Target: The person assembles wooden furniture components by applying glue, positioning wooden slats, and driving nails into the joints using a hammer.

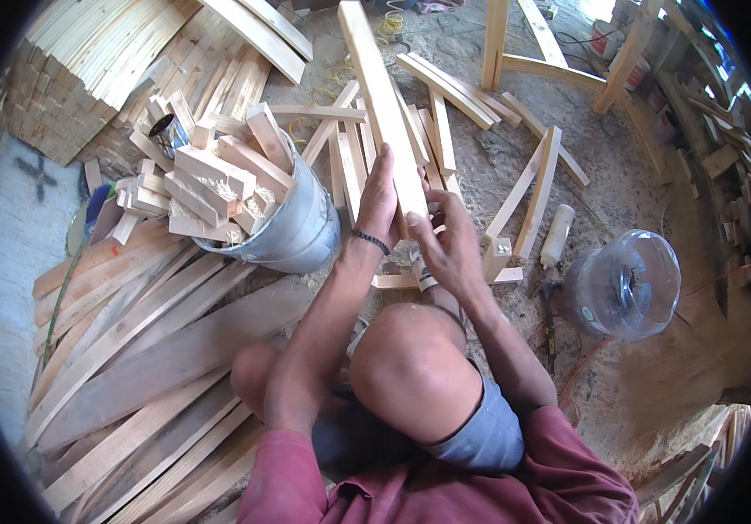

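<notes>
A long, pale squared wooden bar (379,92) is held up in front of me, its far end raised toward the top of the view. My left hand (378,199), with a dark beaded bracelet at the wrist, closes along the bar's left side. At the near end, my right hand (452,247) grips the right side with its thumb lying by the end. Some of its fingers are hidden behind the wood. Below the hands, near my raised knee, a short wooden piece (498,255) stands on the floor among other cut bars (539,192).
To the left, a grey bucket (299,229) overflows with wood offcuts; long boards (174,327) lie beside it. Stacked planks (69,79) fill the far left. At right are a white bottle (557,236), a hammer (550,327) and a clear plastic container (598,293). A wooden frame (559,72) stands beyond.
</notes>
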`<control>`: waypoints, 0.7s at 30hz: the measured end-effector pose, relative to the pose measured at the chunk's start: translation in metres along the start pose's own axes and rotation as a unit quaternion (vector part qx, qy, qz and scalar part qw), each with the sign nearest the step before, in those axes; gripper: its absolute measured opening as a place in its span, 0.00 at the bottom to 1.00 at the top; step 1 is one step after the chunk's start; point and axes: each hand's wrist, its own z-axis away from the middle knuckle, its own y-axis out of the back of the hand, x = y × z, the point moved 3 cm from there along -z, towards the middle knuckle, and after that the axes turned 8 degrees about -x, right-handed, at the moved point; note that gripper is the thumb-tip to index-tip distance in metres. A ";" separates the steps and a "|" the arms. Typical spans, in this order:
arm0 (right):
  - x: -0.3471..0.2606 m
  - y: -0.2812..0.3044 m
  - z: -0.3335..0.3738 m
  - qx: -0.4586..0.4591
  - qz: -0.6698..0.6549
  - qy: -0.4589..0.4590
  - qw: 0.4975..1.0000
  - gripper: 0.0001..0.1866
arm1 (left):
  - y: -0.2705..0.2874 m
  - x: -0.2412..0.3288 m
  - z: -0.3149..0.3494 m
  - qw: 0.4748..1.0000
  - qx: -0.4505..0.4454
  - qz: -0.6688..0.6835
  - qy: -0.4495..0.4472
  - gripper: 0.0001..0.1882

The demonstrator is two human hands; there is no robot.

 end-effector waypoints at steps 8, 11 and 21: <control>-0.014 0.000 -0.043 -0.044 0.229 0.229 0.945 0.37 | 0.021 0.005 -0.015 0.997 0.037 -0.065 -0.029 0.30; 0.000 -0.029 -0.025 -0.089 0.226 0.286 0.927 0.44 | 0.034 0.013 -0.031 0.987 0.092 -0.108 -0.080 0.30; 0.072 0.012 0.047 -0.189 -0.220 -0.037 0.956 0.25 | 0.008 0.077 -0.024 0.995 0.005 -0.044 -0.090 0.28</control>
